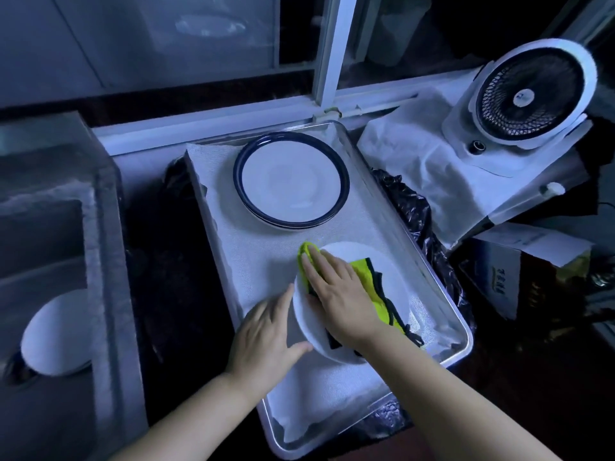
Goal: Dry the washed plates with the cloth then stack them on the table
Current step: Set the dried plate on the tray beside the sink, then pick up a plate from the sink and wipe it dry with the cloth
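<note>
A plain white plate (392, 277) lies in the near half of a metal tray (462, 344) lined with white cloth. My right hand (336, 294) presses a yellow-green cloth with black trim (369, 277) flat onto the plate, fingers straight. My left hand (266, 337) rests against the plate's left rim, fingers straight, thumb touching the near edge. At the tray's far end sits a stack of white plates with dark blue rims (291, 179). Another white plate (53, 334) lies in the sink at the left.
A grey sink (50, 227) fills the left side. A white desk fan (532, 98) stands on white cloth at the back right, boxes (519, 271) below it. Black plastic (412, 207) lines the tray's right side. A window frame (332, 54) runs behind.
</note>
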### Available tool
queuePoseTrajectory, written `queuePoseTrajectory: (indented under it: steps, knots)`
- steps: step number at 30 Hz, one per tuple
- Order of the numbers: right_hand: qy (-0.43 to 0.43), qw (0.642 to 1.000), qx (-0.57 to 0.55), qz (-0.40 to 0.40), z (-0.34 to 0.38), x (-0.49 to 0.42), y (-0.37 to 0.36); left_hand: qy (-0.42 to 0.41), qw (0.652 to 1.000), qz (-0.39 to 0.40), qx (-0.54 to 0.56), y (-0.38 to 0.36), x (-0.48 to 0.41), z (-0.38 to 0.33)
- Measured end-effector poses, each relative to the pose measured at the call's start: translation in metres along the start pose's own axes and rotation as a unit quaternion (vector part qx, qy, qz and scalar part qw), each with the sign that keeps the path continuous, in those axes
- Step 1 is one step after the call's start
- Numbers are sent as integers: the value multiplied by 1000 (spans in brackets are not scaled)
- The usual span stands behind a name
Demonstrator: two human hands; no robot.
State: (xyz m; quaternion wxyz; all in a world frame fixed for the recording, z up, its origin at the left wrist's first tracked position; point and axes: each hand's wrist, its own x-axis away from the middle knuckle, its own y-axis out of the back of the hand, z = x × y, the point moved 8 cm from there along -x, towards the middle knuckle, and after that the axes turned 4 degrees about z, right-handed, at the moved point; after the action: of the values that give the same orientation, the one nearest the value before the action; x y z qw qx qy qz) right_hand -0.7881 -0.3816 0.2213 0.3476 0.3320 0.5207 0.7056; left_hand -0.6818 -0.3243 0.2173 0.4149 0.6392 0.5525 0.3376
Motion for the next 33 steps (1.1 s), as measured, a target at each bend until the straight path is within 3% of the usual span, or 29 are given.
queuePoseTrajectory:
  steps: [5, 12, 19, 23, 28, 33]
  knots:
    - [60, 998, -25, 19, 18, 27, -8, -17, 997, -67, -20, 10, 2, -3]
    - [94, 993, 3, 73, 17, 76, -14, -19, 997, -56, -48, 12, 4, -5]
    - [62, 992, 113, -3, 8, 117, 5, -41, 997, -52, -45, 14, 10, -5]
    - [2, 995, 83, -57, 18, 118, 33, -36, 996, -79, -35, 36, 18, 14]
    - [31, 989, 8, -142, 102, 57, 71, 13, 991, -128, -19, 94, 45, 86]
    - [85, 975, -80, -189, 231, -34, 76, 108, 983, -150, -18, 154, 91, 220]
